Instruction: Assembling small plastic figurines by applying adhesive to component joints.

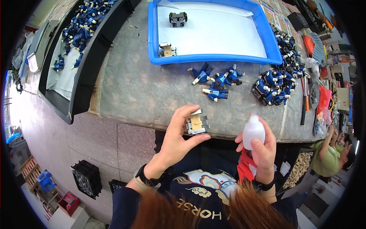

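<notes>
My left hand (pixel 176 136) grips a small toy vehicle part (pixel 197 123), tan in the middle with grey sides, between thumb and fingers at the table's front edge. In my right hand (pixel 263 150) is a white squeeze bottle (pixel 253 133) with a small red tip, held upright and apart from the part. Just beyond my hands lie several toy figures (pixel 216 92) in blue suits. Further off stands a blue tray (pixel 213 59) lined with white paper. Inside it are a dark toy chassis (pixel 177 19) and a tan-and-grey toy part (pixel 166 50).
A long black bin (pixel 84 72) at the left holds many blue figures (pixel 82 28). At the right lie more figures (pixel 274 87) with dark wheeled parts, beside pens (pixel 304 101). A black crate (pixel 86 178) stands on the floor. Another person (pixel 328 156) in green is at the far right.
</notes>
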`<state>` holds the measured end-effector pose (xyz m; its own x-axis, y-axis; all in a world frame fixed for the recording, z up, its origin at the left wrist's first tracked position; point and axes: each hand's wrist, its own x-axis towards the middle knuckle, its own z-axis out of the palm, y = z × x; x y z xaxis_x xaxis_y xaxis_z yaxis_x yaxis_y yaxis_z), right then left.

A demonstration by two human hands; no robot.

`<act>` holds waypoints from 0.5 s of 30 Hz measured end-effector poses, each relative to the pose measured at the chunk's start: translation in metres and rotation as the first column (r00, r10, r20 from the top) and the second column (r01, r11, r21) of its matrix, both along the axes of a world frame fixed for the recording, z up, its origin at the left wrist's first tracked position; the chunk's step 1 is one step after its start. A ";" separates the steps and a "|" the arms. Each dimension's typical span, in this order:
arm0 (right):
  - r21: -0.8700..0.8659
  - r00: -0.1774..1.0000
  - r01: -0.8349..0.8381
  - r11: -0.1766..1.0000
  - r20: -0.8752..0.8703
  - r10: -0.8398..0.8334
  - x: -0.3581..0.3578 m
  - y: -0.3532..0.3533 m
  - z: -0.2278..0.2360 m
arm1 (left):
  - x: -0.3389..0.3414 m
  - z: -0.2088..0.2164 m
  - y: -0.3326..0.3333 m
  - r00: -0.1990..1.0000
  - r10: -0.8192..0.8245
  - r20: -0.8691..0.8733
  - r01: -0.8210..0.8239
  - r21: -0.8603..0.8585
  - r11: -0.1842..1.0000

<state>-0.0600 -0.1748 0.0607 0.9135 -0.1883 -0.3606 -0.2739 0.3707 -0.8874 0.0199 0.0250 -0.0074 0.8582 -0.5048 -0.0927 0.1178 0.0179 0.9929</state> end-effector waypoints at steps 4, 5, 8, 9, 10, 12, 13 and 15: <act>-0.250 0.992 0.108 0.962 0.094 -0.087 -0.002 0.000 0.001 | -0.006 0.005 -0.009 0.994 -0.059 -0.096 0.051 -0.083 0.995; -0.257 0.993 0.107 0.961 0.084 -0.088 -0.001 0.000 0.003 | -0.007 0.005 -0.011 0.992 -0.079 -0.094 0.071 -0.084 0.994; -0.250 0.969 0.185 0.950 0.207 -0.134 0.004 0.003 0.005 | -0.010 0.006 -0.014 0.970 -0.076 -0.231 0.032 -0.188 0.982; -0.253 0.970 0.182 0.950 0.202 -0.133 0.005 0.004 0.006 | -0.008 0.006 -0.014 0.969 -0.076 -0.236 0.030 -0.190 0.981; -0.255 0.965 0.200 0.946 0.217 -0.146 0.005 0.005 0.007 | -0.006 0.007 -0.014 0.986 -0.103 -0.130 0.086 -0.133 0.987; -0.257 0.960 0.215 0.942 0.230 -0.157 0.006 0.007 0.007 | -0.005 0.008 -0.014 0.991 -0.134 -0.026 0.132 -0.071 0.989; -0.275 0.953 0.238 0.932 0.252 -0.169 0.005 0.008 0.006 | -0.006 0.007 -0.014 0.989 -0.137 -0.053 0.132 -0.088 0.987; -0.294 0.945 0.261 0.920 0.273 -0.181 0.004 0.007 0.004 | -0.005 0.008 -0.014 0.987 -0.140 -0.082 0.131 -0.107 0.986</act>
